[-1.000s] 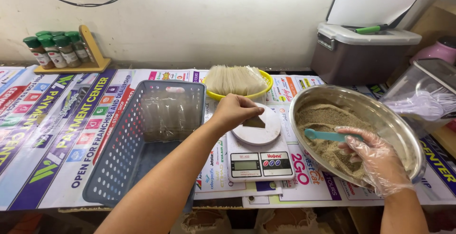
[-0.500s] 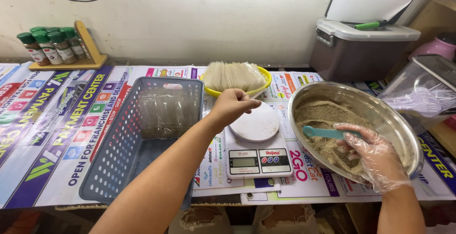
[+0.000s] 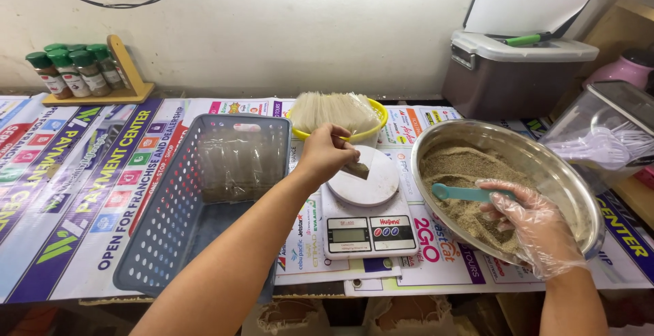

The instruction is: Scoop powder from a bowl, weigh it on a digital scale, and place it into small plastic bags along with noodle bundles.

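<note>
Scale [image 3: 368,206] at centre — left hand [image 3: 325,153] pinched a small packet [image 3: 357,170] over its plate for weighing; right hand [image 3: 535,223], gloved, gripped a scoop [image 3: 463,192] in the bowl [image 3: 579,193] of powder beside it.

Spice jars [image 3: 68,70] sit on a rack; a grey bin [image 3: 507,70] stands by the wall, near a yellow bowl [image 3: 377,114].

Left hand [image 3: 325,153] bare, arm stretched forward, fingers pinched shut; right hand [image 3: 530,221] gloved in clear plastic, fingers curled closed, wrist low.
</note>
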